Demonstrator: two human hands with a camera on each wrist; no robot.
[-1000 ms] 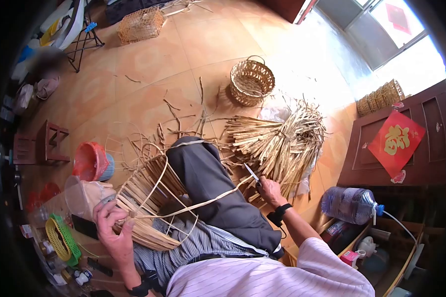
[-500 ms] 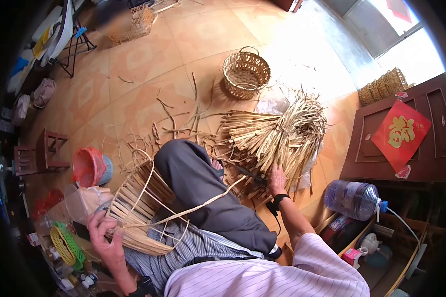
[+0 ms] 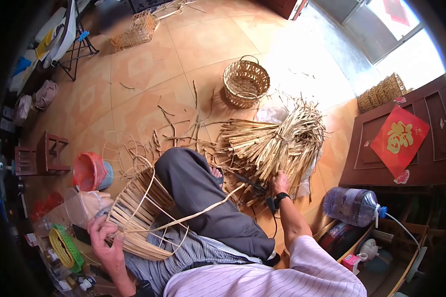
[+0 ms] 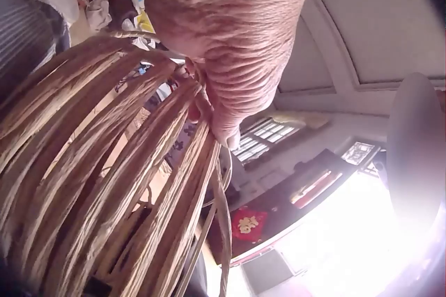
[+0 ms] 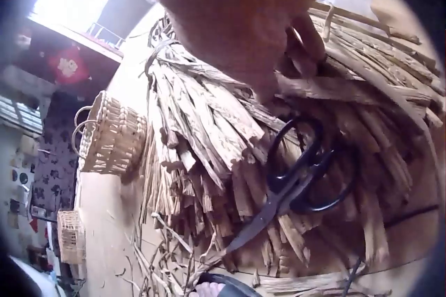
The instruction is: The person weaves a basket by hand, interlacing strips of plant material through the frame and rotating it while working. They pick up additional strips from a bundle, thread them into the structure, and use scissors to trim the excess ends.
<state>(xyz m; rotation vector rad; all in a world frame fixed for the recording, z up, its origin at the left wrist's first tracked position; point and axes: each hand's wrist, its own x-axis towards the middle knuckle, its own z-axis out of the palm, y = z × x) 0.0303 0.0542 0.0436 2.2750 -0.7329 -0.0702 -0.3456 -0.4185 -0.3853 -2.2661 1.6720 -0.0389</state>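
Note:
On the left of the head view, my left hand (image 3: 104, 241) grips the rim of an unfinished woven basket (image 3: 144, 203) resting against my lap. In the left wrist view my thumb presses the upright strips (image 4: 139, 172) together at the rim. A long pale strip (image 3: 208, 210) runs from that spot across my leg to the right. My right hand (image 3: 281, 183) reaches into the bundle of dried stalks (image 3: 262, 143) on the floor, its curled fingers pinching a flat stalk (image 5: 334, 90). Scissors (image 5: 275, 199) with black handles lie against the bundle, just below the right hand and apart from it.
A finished basket (image 3: 246, 84) with handles stands beyond the bundle. Loose twigs (image 3: 171, 126) litter the floor. A red-lined bucket (image 3: 88, 171) and small stool (image 3: 52, 152) are at left; a large water bottle (image 3: 351, 207) lies at right, below a cupboard door (image 3: 366, 143).
The right hand has let go of the scissors and moved up into the stalk bundle, its fingers closing there. The left hand keeps its hold on the basket rim.

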